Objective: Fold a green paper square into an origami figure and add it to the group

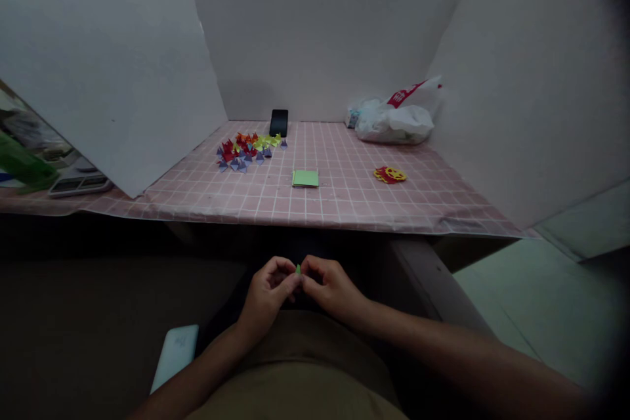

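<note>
Nearest the camera: person's lap, tan shorts, and a pale flat device (pixel 176 354) lying beside the left thigh, not touched

Both hands meet low in front of the body, below the table edge. Left hand (pixel 266 295) and right hand (pixel 331 289) are curled in, fingertips pinched together on a tiny green paper piece (pixel 298 269); only a sliver of it shows between the fingers. Both hands are grasping it, thumbs and forefingers closed tight. It sits in the air over the lap, well short of the table and not resting on anything

Step, as a judgement: a fold or crease is being pressed into the small green piece, mid-fold, shape not readable since the fingers hide most of it. The next move looks to call for fine fingertip pressure and keeping the edges lined up; a piece this small could slip or crease crooked

Further out: table with pink checked cloth (pixel 275 200). Near the middle lies a green paper stack (pixel 306 178), flat, apart from everything else. To the right, a small red and yellow paper item (pixel 389 174). Left of centre and further back, a cluster of folded paper pieces (pixel 249 147) in red, orange, yellow-green and purple, packed close together. Just behind them a black phone (pixel 278 123) leans at the back wall. Far right corner: a white plastic bag (pixel 394 119) with red print. White boards wall the table on three sides
</note>
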